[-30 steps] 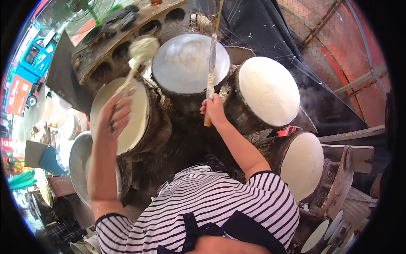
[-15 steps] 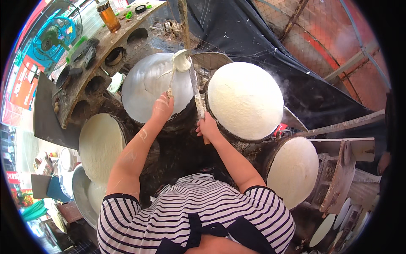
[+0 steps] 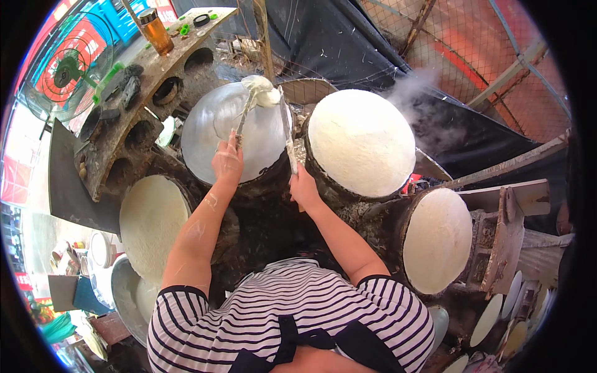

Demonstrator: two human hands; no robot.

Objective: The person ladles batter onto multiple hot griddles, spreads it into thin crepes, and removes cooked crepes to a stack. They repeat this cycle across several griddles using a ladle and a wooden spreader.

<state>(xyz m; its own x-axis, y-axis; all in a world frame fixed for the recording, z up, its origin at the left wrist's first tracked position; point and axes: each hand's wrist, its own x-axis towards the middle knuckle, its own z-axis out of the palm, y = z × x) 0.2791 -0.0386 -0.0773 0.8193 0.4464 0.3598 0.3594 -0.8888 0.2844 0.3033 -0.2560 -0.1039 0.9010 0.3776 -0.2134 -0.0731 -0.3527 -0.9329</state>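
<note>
My left hand is closed around the handle of a dough-smeared tool; its far end is hidden by a soft cream-coloured lump of dough. That lump is at the far edge of a round silver griddle, whose surface looks bare apart from faint smears. My right hand grips a long, flat, batter-caked spatula, pointing away from me with its tip beside the dough. To the right, a second griddle carries a thin round cream sheet that covers its top.
Cream sheets also cover a griddle at the lower right and one at the left. A metal basin stands below the left one. Steam drifts by a black tarp. The concrete ledge holds an amber bottle; a fan stands behind.
My left hand has moved left and slightly nearer to me, tilting its tool. The dough lump has shifted a little, and the spatula stays close to it. The whole view has turned slightly.
</note>
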